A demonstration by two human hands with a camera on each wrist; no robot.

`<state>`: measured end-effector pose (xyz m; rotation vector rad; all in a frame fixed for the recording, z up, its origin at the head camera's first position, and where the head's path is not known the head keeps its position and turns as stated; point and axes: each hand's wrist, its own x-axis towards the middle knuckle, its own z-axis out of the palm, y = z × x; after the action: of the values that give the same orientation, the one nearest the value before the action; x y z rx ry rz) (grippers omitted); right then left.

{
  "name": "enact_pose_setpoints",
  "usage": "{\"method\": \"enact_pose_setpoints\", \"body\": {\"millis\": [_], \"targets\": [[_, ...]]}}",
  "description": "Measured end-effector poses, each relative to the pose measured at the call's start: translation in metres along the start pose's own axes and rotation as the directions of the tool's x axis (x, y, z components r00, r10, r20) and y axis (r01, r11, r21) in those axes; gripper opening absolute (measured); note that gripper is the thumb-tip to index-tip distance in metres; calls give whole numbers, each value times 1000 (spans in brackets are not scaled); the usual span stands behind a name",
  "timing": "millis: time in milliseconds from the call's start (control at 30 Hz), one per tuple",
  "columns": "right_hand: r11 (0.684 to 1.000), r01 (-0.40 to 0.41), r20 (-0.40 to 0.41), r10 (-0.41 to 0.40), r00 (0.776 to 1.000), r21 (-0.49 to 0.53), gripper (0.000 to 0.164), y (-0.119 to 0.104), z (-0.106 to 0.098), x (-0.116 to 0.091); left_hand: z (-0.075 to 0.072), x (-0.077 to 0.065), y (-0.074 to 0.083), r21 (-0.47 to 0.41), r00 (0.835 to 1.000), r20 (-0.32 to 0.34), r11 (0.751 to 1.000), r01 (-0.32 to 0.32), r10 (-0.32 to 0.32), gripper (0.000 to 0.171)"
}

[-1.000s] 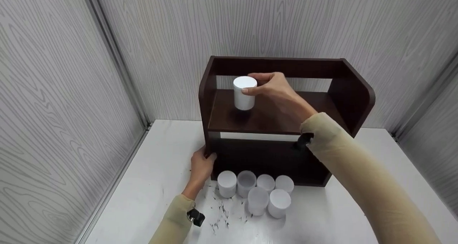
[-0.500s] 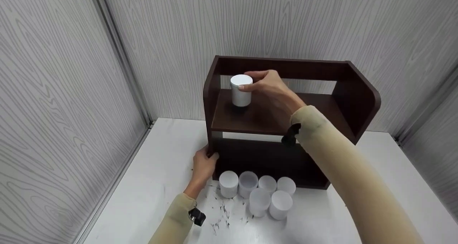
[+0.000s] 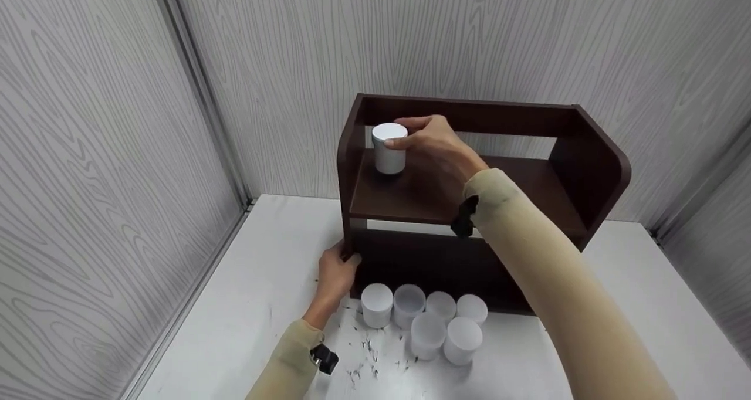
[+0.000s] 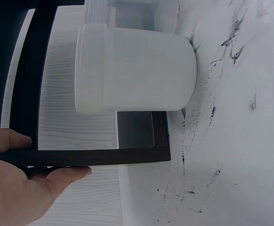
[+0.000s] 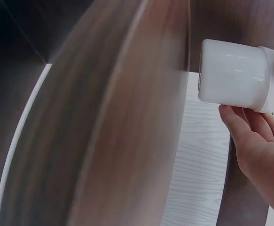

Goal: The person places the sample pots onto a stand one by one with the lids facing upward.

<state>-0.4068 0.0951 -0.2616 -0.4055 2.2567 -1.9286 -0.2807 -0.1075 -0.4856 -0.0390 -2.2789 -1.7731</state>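
Note:
My right hand (image 3: pixel 439 142) pinches a white lidded jar (image 3: pixel 389 157) near its top, thumb on the near side and fingers behind. The jar is upright at the left end of the upper board of a dark brown shelf unit (image 3: pixel 516 180); I cannot tell whether its base touches the board. In the right wrist view the jar (image 5: pixel 233 75) sits between thumb and fingers. My left hand (image 3: pixel 336 275) grips the unit's left side panel low down. The left wrist view has the thumb and fingers on either side of that panel (image 4: pixel 104 156).
Several white or translucent jars stand together on the white table (image 3: pixel 281 241) before the unit, the leftmost jar (image 3: pixel 376 306) close to my left hand. Dark scuff marks (image 3: pixel 369 353) lie beside them. Wood-grain walls (image 3: pixel 293 65) rise behind and at the sides.
My right hand has carried the jar left and slightly down, closer to the shelf's left side panel. My left hand keeps its hold on the panel. The head view has shifted slightly.

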Motion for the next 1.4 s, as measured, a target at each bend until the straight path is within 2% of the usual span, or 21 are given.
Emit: {"method": "enact_pose_setpoints", "body": {"millis": [233,367,600,967,1067,1200,1300,1400], "targets": [[1000,-21,24,21,1000,-17,70,1,-3,6,5,0,4,-9,1000,-13,1000,6,-6,51],[999,-37,48,36,998,17,69,5,-5,9,7,0,5,-13,1000,-10,1000,9,-9,52],[998,-47,66,50,997,-39,60,3,-17,7,11,0,7,-15,1000,-2,1000,21,-21,49],[996,-78,113,74,991,34,60,5,-18,8,14,-2,6,-23,1000,7,1000,-1,2,47],[996,-87,135,89,987,-16,63,3,-22,5,14,-1,6,-21,1000,12,1000,0,1,49],[980,-61,138,88,987,-189,74,-3,-28,-4,13,0,5,-21,1000,15,1000,4,-4,50],[971,-32,130,64,989,-237,81,-10,-31,-14,12,0,5,-17,1000,8,1000,8,-8,49],[975,-2,111,27,993,-220,81,-16,-32,-28,10,0,4,-12,1000,9,1000,11,-11,49]]}}
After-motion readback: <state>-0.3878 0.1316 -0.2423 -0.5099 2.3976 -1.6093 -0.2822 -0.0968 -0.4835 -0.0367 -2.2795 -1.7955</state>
